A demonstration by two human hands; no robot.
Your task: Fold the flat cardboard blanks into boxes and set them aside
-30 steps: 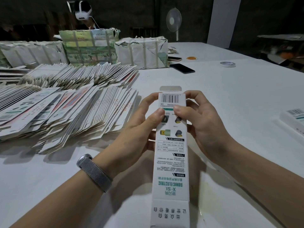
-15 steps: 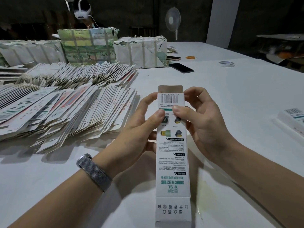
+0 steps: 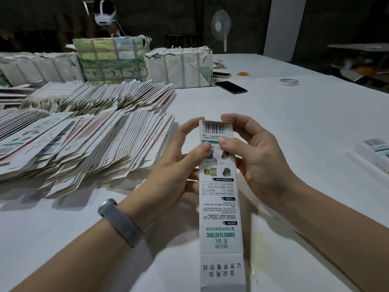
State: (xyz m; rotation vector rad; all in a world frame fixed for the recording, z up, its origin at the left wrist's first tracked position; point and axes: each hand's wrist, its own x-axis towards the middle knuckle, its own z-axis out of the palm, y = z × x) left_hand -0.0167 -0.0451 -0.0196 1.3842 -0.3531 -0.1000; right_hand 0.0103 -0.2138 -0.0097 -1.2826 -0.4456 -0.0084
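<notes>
At the centre of the frame we hold one long toothbrush box (image 3: pixel 220 199), already opened into a tube. Our left hand (image 3: pixel 179 165) grips its left side, thumb on the printed face, and our right hand (image 3: pixel 256 157) grips the right side, forefinger curled over the far end flap, which looks nearly tucked shut. The near flap at the bottom edge is not yet folded. One finished box (image 3: pixel 372 153) lies at the right edge. Fanned flat blanks (image 3: pixel 84 144) fill the left, so we judge most work remains.
</notes>
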